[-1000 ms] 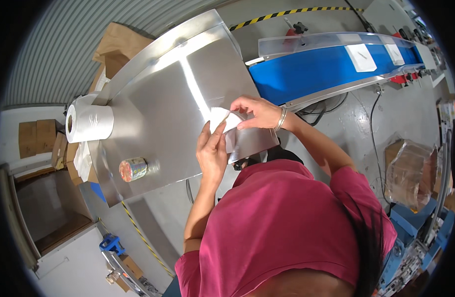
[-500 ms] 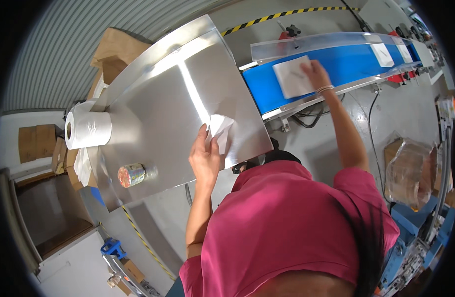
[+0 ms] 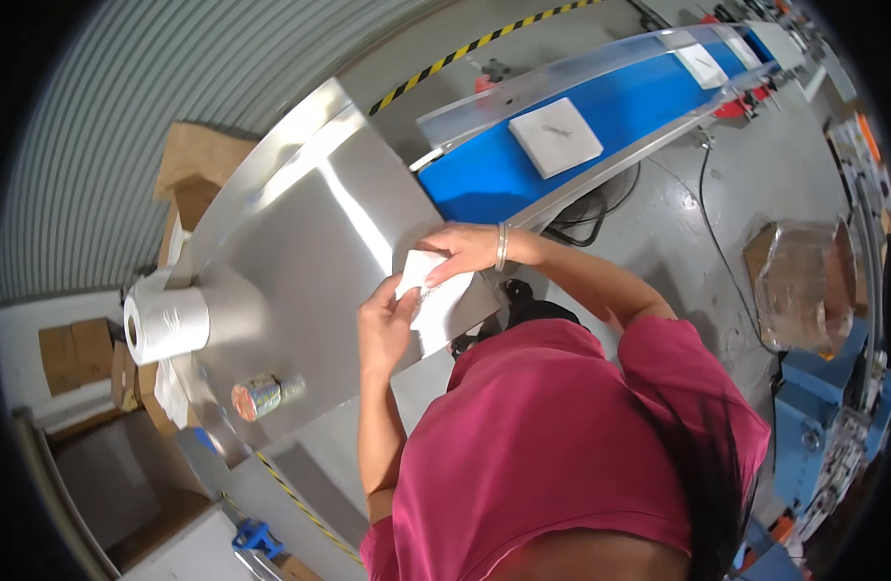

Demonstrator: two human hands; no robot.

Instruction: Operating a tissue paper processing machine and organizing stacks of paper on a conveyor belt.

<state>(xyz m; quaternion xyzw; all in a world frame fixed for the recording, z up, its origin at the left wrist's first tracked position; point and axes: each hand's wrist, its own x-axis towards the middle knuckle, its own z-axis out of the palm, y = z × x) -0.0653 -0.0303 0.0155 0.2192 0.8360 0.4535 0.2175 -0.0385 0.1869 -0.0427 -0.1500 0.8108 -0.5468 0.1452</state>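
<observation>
Over the near right corner of the shiny metal table [image 3: 291, 252], both hands are on a folded piece of white paper-like sheet [image 3: 444, 293]. My left hand [image 3: 382, 325] pinches its left edge between thumb and fingers. From the right, my right hand [image 3: 468, 248], with bracelets on the wrist, grips its upper part, fingers bent over it. A flat square white packet [image 3: 556, 138] with a grey mark lies on the blue conveyor belt [image 3: 479, 189], beyond my right hand and apart from it.
More white packets [image 3: 701, 66] sit farther along the belt, behind a clear guard rail [image 3: 523, 92]. On the table's left stand a large white roll [image 3: 174, 321] and a small roll of tape [image 3: 257, 398]. Cardboard boxes [image 3: 76, 356] line the left; a plastic-wrapped carton [image 3: 804, 286] is at right.
My right hand has left the square packet on the belt and come back to the white sheet in my left hand. The view has shifted too.
</observation>
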